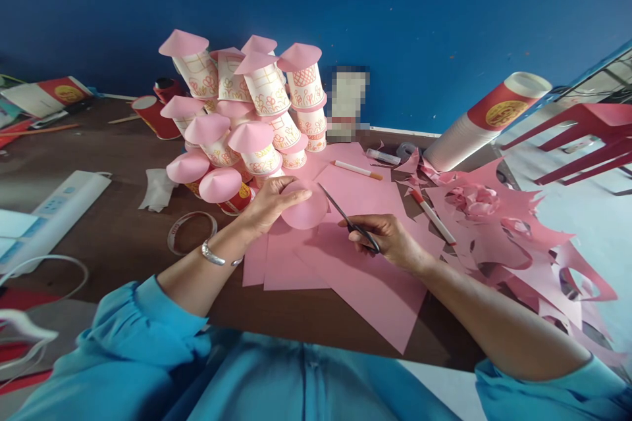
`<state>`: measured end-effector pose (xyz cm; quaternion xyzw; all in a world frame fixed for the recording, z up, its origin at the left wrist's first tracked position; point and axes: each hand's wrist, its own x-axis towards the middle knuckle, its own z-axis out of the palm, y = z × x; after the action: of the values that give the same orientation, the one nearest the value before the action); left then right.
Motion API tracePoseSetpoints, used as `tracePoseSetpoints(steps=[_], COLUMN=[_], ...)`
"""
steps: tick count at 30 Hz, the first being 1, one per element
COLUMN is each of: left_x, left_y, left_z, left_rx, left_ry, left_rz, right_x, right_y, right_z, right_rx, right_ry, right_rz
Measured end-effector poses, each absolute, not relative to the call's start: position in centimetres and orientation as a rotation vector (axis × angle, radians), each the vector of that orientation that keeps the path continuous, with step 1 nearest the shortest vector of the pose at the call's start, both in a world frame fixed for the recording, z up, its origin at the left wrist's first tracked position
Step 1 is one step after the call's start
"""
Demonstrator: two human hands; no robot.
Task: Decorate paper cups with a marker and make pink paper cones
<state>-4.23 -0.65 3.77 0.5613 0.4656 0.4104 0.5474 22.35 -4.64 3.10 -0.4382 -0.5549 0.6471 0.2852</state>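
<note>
A round pink paper disc (307,214) is pinched at its left edge by my left hand (274,204), thumb on top. Black-handled scissors (340,209) sit in my right hand (388,238), fingers around the handles. Their blades point up and left, with the tip close to the disc's upper right edge; I cannot tell whether the blades are apart. Under both hands lie overlapping pink paper sheets (380,289). Just beyond my left hand stand stacked white paper cups (269,93) with red and yellow drawings, many topped with pink paper cones (251,137).
Cut pink scraps (528,263) spread along the right edge, by a tall leaning stack of cups (486,122). Two markers (358,170) lie near the sheets. At left are a tape roll (191,233), a power strip (59,217) and a red cup (155,118). A blue wall stands behind.
</note>
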Motion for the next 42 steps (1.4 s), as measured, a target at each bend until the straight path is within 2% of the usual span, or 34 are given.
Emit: tracePoseSetpoints(steps=[42], left_x=[-3.8], left_y=[-1.2], left_z=[4.8], left_rx=[1.305], left_ry=[1.045], left_rz=[0.869], right_x=[22.5], right_y=[-4.5], right_z=[3.1], right_rx=[-1.181], right_ry=[-1.514], right_rz=[1.718])
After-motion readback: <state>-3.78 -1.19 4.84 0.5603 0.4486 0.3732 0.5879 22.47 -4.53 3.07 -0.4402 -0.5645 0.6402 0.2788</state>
